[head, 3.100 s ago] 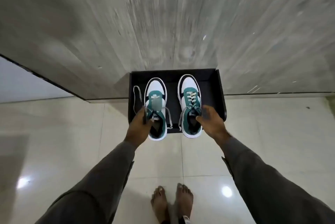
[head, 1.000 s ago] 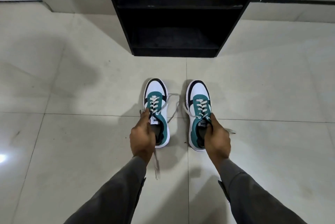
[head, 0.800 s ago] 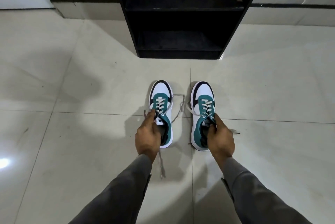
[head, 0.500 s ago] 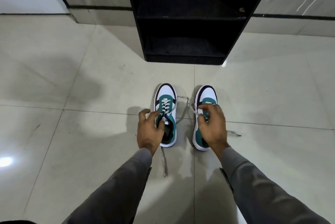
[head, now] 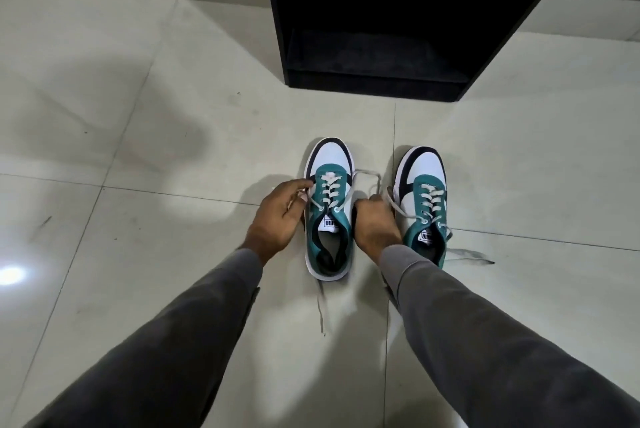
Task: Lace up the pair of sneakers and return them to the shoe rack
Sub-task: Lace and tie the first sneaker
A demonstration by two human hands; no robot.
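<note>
Two white, teal and black sneakers stand side by side on the tiled floor, toes toward the rack. The left sneaker (head: 329,209) has loose off-white laces; one end trails behind its heel. My left hand (head: 277,216) rests against its left side, fingers pinching a lace strand by the eyelets. My right hand (head: 375,223) sits between the shoes, closed on the lace end that loops from the left sneaker's right side. The right sneaker (head: 424,206) stands untouched, laced, with a loose end trailing to its right.
The black shoe rack (head: 377,46) stands against the wall just beyond the shoes, its lower shelves bare. Pale glossy floor tiles (head: 138,136) spread all around. My grey sleeves fill the lower part of the view.
The sneakers went from the rack's top down to the floor. My right hand left the right sneaker and moved between the shoes onto the left sneaker's lace; my left hand shifted to its left side.
</note>
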